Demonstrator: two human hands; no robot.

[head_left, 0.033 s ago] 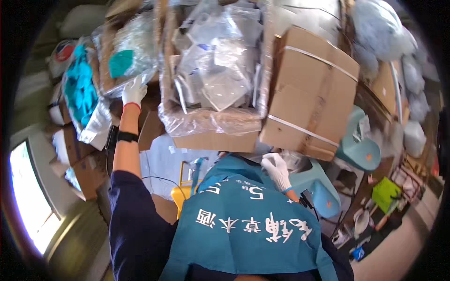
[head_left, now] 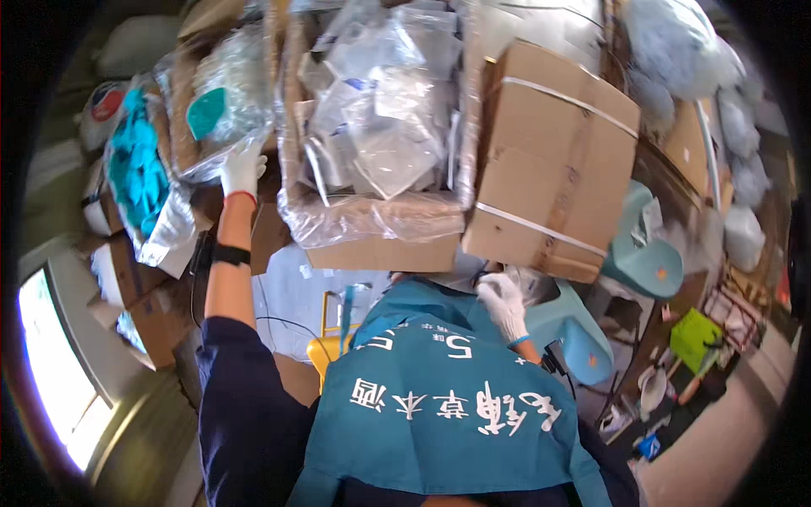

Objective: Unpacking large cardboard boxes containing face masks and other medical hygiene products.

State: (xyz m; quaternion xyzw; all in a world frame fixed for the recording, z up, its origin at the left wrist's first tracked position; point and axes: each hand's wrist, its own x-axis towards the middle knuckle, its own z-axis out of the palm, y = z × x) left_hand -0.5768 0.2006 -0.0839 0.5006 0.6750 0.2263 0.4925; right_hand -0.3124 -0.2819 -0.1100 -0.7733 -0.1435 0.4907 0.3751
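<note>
My left hand (head_left: 243, 171), in a white glove with a red cuff, reaches to the near edge of a cardboard carton (head_left: 183, 127) at the upper left. Its fingers bend over the clear plastic liner (head_left: 207, 171) there. Clear plastic wrap (head_left: 238, 84) and a teal piece (head_left: 206, 113) lie in that carton. My right hand (head_left: 504, 308), white-gloved with a blue cuff, is held low in front of the teal apron (head_left: 456, 363). Its fingers are curled, and what they hold, if anything, is hidden.
A plastic-lined carton (head_left: 380, 245) holding clear packets (head_left: 393, 156) stands in front. Right of it is a strapped cardboard box (head_left: 562, 160), with light-blue plastic stools (head_left: 638, 262) beside it. At left are a bag of teal items (head_left: 139, 169) and a yellow stool (head_left: 323, 349).
The view has shifted slightly, so the cartons and strapped box sit a little further left. Both hands stay almost in place.
</note>
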